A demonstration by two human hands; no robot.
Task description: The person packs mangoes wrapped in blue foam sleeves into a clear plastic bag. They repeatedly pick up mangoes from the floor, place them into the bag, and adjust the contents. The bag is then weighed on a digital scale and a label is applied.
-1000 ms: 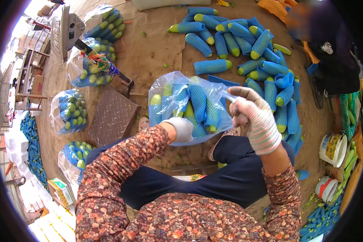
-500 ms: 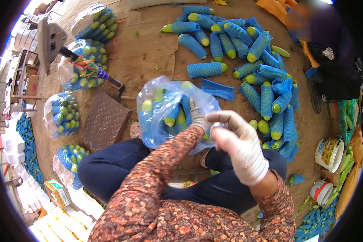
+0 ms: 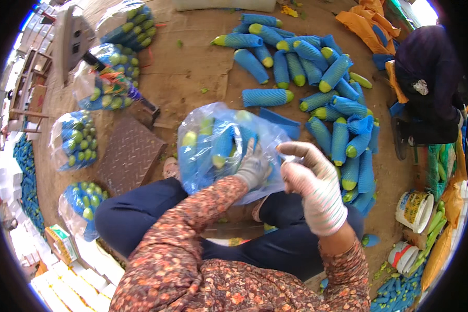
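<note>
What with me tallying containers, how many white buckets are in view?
2: a bucket with a yellow label at the person's right, and a bucket with a red band just below it in the picture. Others may be hidden.

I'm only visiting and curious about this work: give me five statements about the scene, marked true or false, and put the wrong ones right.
1. The left hand and the right hand both wear gloves. True.
2. The clear plastic bag between the knees is empty. False: it holds green vegetables in blue net sleeves.
3. Several filled bags are on the person's left. True.
4. The brown metal plate lies to the right of the clear plastic bag. False: it lies to the left.
5. Another person, in dark clothes, is at the far right. True.
</note>
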